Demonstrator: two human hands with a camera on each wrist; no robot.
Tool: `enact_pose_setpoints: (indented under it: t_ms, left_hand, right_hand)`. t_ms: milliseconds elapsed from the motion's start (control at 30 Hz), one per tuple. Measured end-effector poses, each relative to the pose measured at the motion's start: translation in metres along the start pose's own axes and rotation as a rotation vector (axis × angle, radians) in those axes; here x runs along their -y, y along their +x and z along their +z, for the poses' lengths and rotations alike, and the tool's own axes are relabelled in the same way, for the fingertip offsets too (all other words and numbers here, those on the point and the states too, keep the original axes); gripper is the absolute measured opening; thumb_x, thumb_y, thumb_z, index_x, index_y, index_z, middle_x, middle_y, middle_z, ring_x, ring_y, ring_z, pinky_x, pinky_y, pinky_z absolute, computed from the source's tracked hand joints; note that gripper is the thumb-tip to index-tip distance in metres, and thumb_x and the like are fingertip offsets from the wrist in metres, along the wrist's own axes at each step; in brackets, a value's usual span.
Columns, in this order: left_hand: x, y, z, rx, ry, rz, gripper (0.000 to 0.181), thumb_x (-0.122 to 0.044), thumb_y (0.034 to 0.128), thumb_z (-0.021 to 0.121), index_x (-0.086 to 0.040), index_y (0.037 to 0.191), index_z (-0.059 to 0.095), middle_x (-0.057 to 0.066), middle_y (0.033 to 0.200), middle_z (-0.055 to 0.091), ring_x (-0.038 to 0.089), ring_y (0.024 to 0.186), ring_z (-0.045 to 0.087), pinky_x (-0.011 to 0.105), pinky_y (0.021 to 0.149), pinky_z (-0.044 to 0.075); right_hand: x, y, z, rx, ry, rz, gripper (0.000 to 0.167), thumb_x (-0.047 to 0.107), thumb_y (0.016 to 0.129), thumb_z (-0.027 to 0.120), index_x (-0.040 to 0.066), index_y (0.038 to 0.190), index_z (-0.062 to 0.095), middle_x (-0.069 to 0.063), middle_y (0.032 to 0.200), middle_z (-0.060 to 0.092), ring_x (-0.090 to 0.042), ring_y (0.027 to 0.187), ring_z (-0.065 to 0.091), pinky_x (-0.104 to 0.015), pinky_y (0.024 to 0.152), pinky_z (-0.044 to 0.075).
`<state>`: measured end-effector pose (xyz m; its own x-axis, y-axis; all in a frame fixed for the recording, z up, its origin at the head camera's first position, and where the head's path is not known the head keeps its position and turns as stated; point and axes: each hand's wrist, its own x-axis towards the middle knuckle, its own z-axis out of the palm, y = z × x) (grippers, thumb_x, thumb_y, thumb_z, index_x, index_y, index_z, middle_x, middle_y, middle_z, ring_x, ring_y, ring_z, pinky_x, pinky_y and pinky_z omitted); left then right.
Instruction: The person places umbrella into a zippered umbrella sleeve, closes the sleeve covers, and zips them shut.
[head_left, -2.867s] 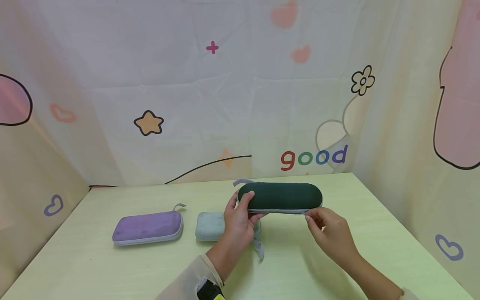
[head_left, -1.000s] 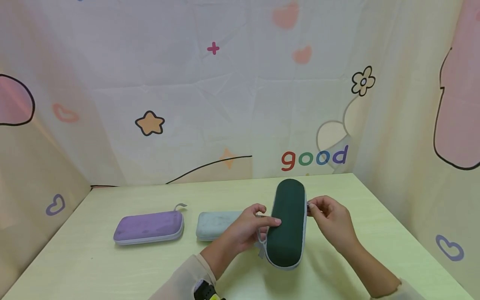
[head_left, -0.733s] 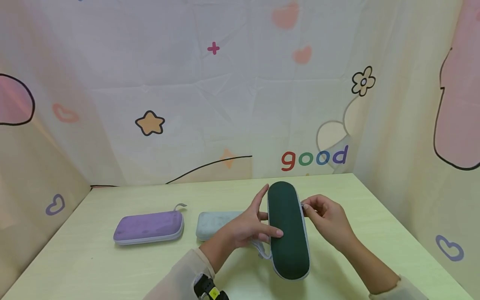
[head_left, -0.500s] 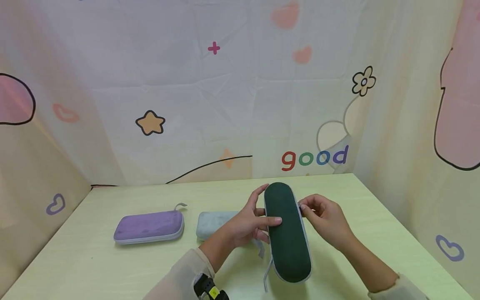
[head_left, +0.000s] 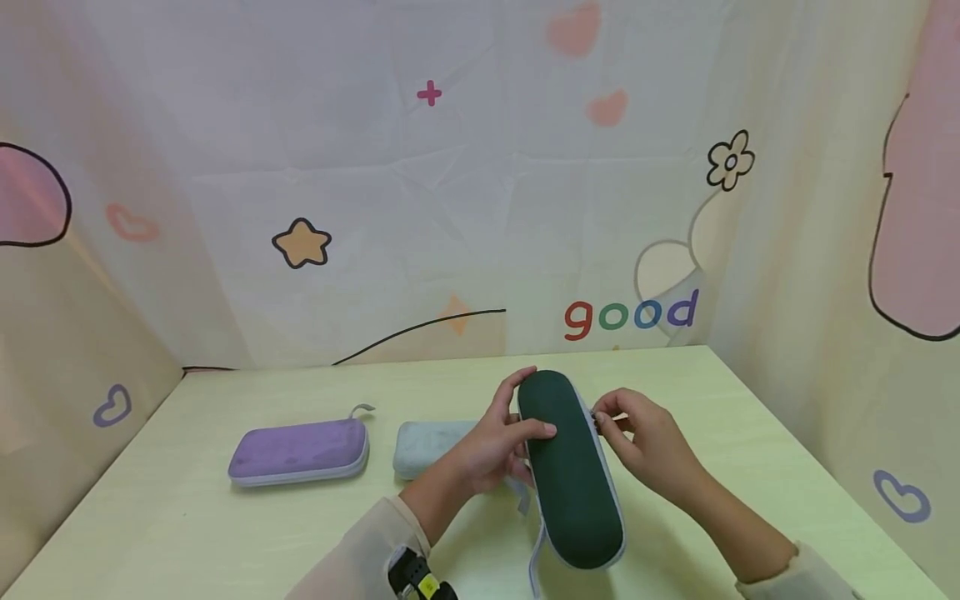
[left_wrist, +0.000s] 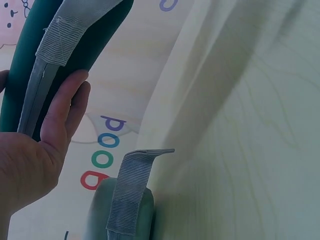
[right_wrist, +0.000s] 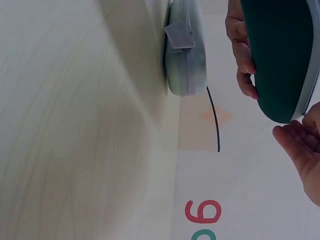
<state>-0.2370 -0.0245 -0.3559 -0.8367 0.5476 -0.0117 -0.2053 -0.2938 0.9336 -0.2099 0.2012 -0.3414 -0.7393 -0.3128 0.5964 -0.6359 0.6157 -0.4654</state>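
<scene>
A dark green zip case [head_left: 573, 475] with a pale grey zip edge is held above the table, its long side tilted with the top leaning left. My left hand [head_left: 487, 446] grips it from the left, thumb across the front face and the other fingers behind. At the case's upper right edge my right hand [head_left: 648, 437] pinches the small zipper pull [head_left: 595, 417], mostly covered by the fingertips. A ribbed grey strap [left_wrist: 62, 40] runs along the case's side in the left wrist view. The zip looks closed where it shows.
A purple zip case [head_left: 298, 452] lies on the table [head_left: 300, 542] at the left. Partly behind my left hand lies a pale blue-green case [head_left: 427, 448] with a grey strap [left_wrist: 131, 192]. A printed cloth backdrop [head_left: 420, 208] stands behind and at both sides.
The green case has turned from lying crosswise to standing lengthwise, then leaned left. My left hand shifted its grip along it. My right hand has moved slightly up and left along the zip edge.
</scene>
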Motion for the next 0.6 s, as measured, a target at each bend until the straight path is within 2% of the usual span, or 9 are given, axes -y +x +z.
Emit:
enact_pose_setpoints:
  t_ms: [167,333,433,600]
  left_hand:
    - [0.0,0.001,-0.001,-0.029,0.007,0.006,0.076,-0.007,0.0889,0.067,-0.04,0.146,0.029,0.021,0.12,0.051,0.037,0.094,0.068,0.051,0.06,0.056]
    - [-0.002,0.002,-0.004,-0.082,-0.018,0.026,0.075,-0.006,0.0892,0.067,-0.04,0.145,0.03,0.022,0.122,0.051,0.04,0.095,0.068,0.056,0.063,0.055]
    - [-0.003,0.002,-0.007,-0.103,-0.041,0.036,0.076,-0.007,0.0891,0.067,-0.04,0.146,0.028,0.023,0.125,0.05,0.041,0.096,0.067,0.06,0.067,0.053]
    - [-0.005,0.002,-0.012,-0.167,-0.056,0.051,0.078,-0.009,0.0882,0.069,-0.041,0.147,0.027,0.023,0.128,0.047,0.04,0.099,0.066,0.063,0.071,0.052]
  right_hand:
    - [-0.004,-0.002,0.001,-0.047,-0.151,-0.157,0.025,-0.013,0.079,0.07,0.006,0.094,0.061,0.002,0.085,0.057,-0.009,0.075,0.054,-0.025,0.068,0.055]
    - [-0.006,-0.001,0.003,-0.058,-0.18,-0.273,0.027,-0.015,0.077,0.07,0.005,0.092,0.061,0.003,0.083,0.056,-0.008,0.074,0.049,-0.023,0.067,0.053]
    - [-0.006,-0.001,0.003,-0.055,-0.179,-0.295,0.027,-0.015,0.076,0.071,0.005,0.091,0.061,0.004,0.081,0.055,-0.008,0.073,0.048,-0.022,0.066,0.052]
    - [-0.003,-0.001,0.005,-0.035,-0.183,-0.289,0.029,-0.015,0.074,0.073,0.006,0.09,0.061,0.005,0.08,0.053,-0.007,0.073,0.047,-0.022,0.064,0.052]
